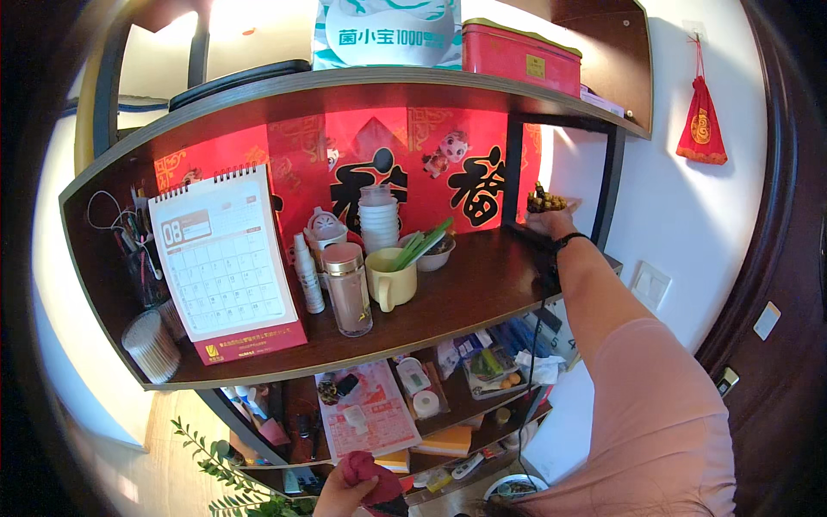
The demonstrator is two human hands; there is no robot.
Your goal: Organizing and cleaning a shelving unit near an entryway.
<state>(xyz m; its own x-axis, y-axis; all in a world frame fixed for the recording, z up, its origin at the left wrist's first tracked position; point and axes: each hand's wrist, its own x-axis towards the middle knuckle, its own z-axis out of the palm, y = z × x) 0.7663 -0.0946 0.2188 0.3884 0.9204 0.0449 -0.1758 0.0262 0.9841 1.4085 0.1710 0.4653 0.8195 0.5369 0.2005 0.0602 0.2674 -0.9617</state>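
Observation:
My right hand (551, 222) reaches far out at the right end of the main shelf, beside the dark upright. It holds a small golden-brown ornament (543, 202) from below; its exact shape is too small to tell. A dark band sits round that wrist. Low in the middle, my left hand (342, 499) is closed on a crumpled dark red cloth (374, 479), in front of the lower shelves. Nearest to my right hand on the dark wooden shelf (469, 280) are a small bowl (441, 256) and a yellow mug (392, 284) with green leaves across it.
A desk calendar (226, 258), a lidded glass bottle (348, 293), stacked cups (379, 222) and a cotton swab tub (151, 346) stand on the shelf. A black cable (532, 379) hangs down its right side. Lower shelves hold papers and small items. A plant (226, 470) grows at lower left.

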